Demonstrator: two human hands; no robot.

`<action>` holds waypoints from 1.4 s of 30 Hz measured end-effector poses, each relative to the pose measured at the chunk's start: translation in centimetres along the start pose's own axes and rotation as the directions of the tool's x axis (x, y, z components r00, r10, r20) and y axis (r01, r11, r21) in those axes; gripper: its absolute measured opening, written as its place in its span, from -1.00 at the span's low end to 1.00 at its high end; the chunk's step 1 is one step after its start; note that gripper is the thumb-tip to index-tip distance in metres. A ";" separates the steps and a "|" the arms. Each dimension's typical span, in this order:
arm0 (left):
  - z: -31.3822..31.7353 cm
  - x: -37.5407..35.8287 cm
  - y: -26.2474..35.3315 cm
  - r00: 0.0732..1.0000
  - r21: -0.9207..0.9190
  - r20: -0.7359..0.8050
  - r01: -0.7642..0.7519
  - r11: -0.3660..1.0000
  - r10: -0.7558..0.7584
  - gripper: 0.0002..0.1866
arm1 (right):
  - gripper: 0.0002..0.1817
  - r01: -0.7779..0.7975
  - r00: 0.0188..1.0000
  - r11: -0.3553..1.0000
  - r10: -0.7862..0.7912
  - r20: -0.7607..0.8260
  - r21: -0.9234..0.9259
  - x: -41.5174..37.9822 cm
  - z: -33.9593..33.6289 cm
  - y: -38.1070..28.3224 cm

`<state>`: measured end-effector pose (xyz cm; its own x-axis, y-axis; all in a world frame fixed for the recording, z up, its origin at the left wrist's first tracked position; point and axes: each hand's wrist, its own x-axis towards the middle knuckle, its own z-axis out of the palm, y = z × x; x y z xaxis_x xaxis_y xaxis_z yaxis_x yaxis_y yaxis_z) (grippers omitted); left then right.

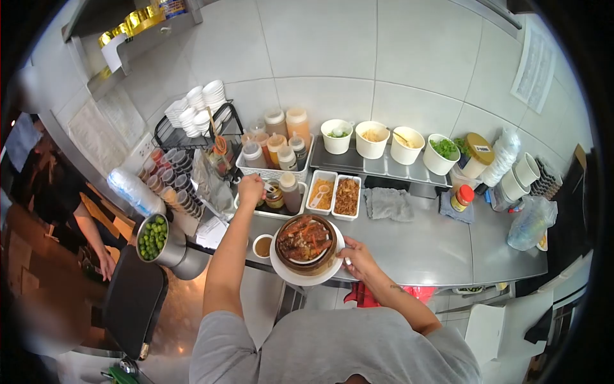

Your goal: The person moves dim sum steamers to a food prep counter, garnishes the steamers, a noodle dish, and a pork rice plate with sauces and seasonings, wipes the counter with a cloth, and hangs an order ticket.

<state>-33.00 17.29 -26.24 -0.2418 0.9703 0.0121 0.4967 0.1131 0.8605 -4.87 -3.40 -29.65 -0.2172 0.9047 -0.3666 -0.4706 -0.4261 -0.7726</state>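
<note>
My right hand grips the right rim of a white plate, at the front edge of the steel counter. On the plate stands a round bamboo steamer filled with reddish-brown food. My left hand is closed over the left end of a white tray of jars and bottles; what its fingers hold, if anything, is hidden. Just right of it are a jar and a sauce bottle. A small cup of brown sauce sits left of the plate.
Two topping tubs stand behind the plate. Several white bowls line a raised shelf. A folded cloth and red-lidded jar lie rightward. At left are a metal pot of green limes and another person's arm.
</note>
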 end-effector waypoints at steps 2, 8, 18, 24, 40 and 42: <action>-0.2 -0.3 0.0 0.998 -0.128 0.061 0.018 0.992 -0.011 -0.91 | -0.49 -0.010 1.000 1.000 0.010 0.003 -0.003 0.3 0.2 0.1; -0.5 -1.4 0.8 0.997 -0.090 0.067 -0.024 0.996 0.030 -0.93 | -0.53 0.005 0.999 1.000 -0.005 0.039 0.002 0.9 0.1 0.9; -0.8 0.4 -3.9 0.980 0.032 -0.107 -0.166 0.986 0.169 -0.95 | -0.47 -0.015 1.000 0.999 0.015 0.008 -0.042 0.5 0.6 1.0; -1.8 -0.7 -3.5 0.987 -0.131 -0.115 -0.125 0.983 0.110 -0.95 | -0.49 -0.029 1.000 0.996 0.028 -0.012 -0.080 0.9 1.2 0.9; -3.1 -2.5 -2.5 0.995 -0.463 -0.029 0.075 0.883 -0.099 -0.92 | -0.50 0.004 0.999 0.998 -0.007 0.052 0.059 2.7 4.0 -0.1; -3.1 -2.4 -2.4 0.994 -0.484 -0.020 0.086 0.871 -0.109 -0.92 | -0.50 0.005 0.998 0.998 -0.009 0.066 0.063 3.4 4.0 0.1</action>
<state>-36.25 13.98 -26.77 -0.3108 0.9478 -0.0716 0.0084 0.0781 0.9969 -9.07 -0.37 -28.86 -0.2688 0.9069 -0.3245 -0.5243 -0.4204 -0.7405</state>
